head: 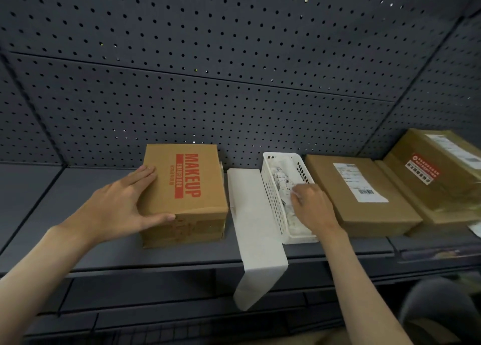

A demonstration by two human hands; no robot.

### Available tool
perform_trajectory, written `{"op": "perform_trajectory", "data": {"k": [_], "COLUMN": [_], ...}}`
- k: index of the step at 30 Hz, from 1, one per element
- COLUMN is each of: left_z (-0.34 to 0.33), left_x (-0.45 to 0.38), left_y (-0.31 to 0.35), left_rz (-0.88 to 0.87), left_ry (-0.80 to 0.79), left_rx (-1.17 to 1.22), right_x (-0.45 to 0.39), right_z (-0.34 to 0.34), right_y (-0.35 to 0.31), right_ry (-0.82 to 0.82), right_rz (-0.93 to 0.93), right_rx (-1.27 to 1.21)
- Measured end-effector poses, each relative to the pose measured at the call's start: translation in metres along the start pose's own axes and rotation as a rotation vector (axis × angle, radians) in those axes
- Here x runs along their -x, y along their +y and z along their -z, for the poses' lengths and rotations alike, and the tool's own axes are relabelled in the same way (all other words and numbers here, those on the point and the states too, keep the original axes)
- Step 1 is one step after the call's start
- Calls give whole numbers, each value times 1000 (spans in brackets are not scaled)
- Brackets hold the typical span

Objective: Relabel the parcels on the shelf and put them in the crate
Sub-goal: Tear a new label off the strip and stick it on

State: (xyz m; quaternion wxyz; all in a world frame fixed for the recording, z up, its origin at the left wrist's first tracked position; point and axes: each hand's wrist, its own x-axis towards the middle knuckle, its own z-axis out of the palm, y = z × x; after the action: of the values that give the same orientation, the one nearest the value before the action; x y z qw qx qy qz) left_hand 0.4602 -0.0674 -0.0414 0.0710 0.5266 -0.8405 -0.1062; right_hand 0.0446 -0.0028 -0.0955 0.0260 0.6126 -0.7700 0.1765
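Left hand: our left hand (125,201) lies spread and flat against the near left corner of the MAKEUP box (183,188), fingers on its top and thumb along its front face; it braces the box rather than closing round it, we judge to keep it steady for a fresh label.

Right hand: our right hand (311,205) reaches down into the white basket (273,201) with its fingers curled among the paper slips (282,180). We cannot tell whether a slip is already pinched, since the fingertips are hidden in the paper.

MAKEUP box: it stands mid-shelf, closer to the back panel than to the front edge, printed top facing up and no label visible on it.

White basket: it sits just right of centre, running from the back panel toward the front edge, within easy reach of the box.

Backing strip: a long white backing strip (256,235) lies between the box and the basket and droops over the front edge of the shelf.

Labelled parcels: a flat brown parcel (361,196) with a printed label lies just right of the basket; a taped parcel (437,178) with a red sticker fills the right end.

Shelf: the shelf (78,243) is dark grey metal, bare toward its left end.

Room: a grey pegboard panel (234,58) backs the shelf. No crate is in view.
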Motion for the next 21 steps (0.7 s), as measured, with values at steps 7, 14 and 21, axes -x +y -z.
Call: {"op": "perform_trajectory", "data": {"k": [7,14,21], "left_z": [6,8,10], "left_x": [-2,-7,-8], "left_y": [-11,-30,-27], "left_rz": [25,44,33], "left_ry": [-16,-38,-26], "left_rx": [21,58,25], "right_x": [-6,-1,7], "right_z": [7,-6,-7], "right_y": [-2,6,-1], "right_ry": [-213,-27,253], "right_rz": [-93,-120,-72], "right_rx": [-95,-253,-310]}}
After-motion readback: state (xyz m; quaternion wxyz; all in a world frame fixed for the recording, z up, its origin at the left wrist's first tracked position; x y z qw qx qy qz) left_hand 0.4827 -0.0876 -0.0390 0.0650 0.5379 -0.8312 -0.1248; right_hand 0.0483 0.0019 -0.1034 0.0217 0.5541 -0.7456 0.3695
